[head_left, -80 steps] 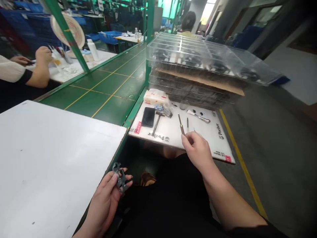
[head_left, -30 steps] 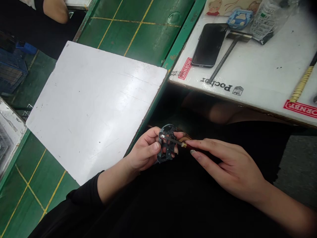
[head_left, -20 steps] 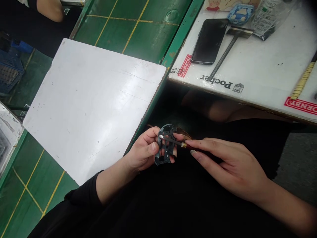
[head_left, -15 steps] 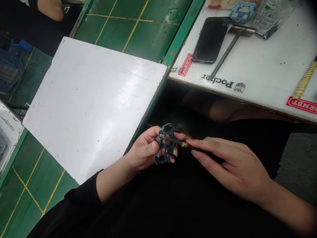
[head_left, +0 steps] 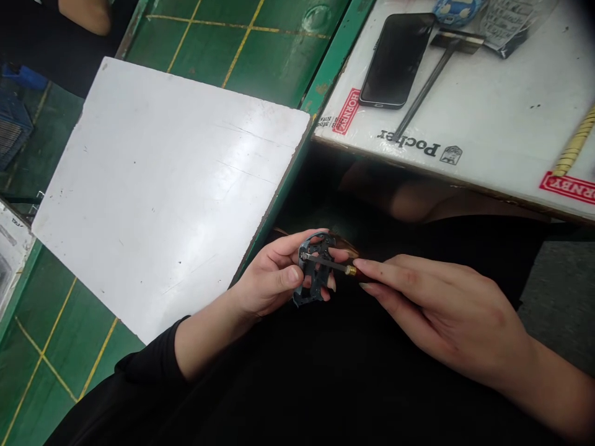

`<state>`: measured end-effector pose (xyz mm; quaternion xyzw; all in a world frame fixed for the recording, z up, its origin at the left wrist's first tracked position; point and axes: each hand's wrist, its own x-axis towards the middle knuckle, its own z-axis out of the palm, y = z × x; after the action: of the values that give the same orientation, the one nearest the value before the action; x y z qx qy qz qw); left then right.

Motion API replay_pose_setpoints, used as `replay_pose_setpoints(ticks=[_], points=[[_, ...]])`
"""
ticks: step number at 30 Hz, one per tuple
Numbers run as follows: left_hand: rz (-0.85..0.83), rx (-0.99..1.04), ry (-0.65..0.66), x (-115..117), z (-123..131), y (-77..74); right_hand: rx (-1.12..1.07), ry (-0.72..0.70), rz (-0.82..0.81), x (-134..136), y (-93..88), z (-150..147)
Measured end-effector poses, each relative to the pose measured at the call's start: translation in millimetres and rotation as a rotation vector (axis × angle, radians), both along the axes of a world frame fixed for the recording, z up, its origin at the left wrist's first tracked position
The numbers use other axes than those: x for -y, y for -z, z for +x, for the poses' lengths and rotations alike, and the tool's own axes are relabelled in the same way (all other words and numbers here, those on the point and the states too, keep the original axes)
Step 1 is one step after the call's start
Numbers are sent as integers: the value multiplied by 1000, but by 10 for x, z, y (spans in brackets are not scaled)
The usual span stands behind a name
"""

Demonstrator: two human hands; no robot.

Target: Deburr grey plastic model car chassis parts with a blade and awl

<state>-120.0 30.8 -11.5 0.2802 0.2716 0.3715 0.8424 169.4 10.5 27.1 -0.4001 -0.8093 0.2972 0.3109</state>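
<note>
My left hand (head_left: 264, 279) holds a small dark grey openwork plastic part (head_left: 302, 296) with a curved rim, thumb on the near side and fingertips showing beyond it. My right hand (head_left: 446, 310) pinches a slim tool with a flat metal blade (head_left: 329, 263), a brass collar and a dark red handle mostly hidden by the fingers. The blade lies across the part's openings, its shiny tip against the inner side of the left rim. Both hands are above my dark-clothed lap, beside the bench edge.
A scuffed white board (head_left: 186, 186) lies on the green bench (head_left: 218, 49) at left. On the white-topped table, upper right, are a phone (head_left: 397, 59), a T-shaped metal tool (head_left: 430, 87), a plastic bag (head_left: 506, 25) and a yellow-wrapped handle (head_left: 576, 142). Another person's arm (head_left: 88, 13) shows top left.
My view has shifted slightly, so the bench and table sit higher in the picture. The part has turned a little in my left hand. The blade tip stays at its rim.
</note>
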Motion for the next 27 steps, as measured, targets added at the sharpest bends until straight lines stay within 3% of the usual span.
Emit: replay_pose_setpoints(ticks=[12, 20, 27], points=[[146, -74, -78, 50, 28, 36, -16, 21, -192, 9, -29, -5], [4, 47, 11, 11, 14, -34, -27, -12, -220, -45, 50, -5], [11, -38, 59, 5, -14, -30, -9, 6, -188, -56, -6, 16]])
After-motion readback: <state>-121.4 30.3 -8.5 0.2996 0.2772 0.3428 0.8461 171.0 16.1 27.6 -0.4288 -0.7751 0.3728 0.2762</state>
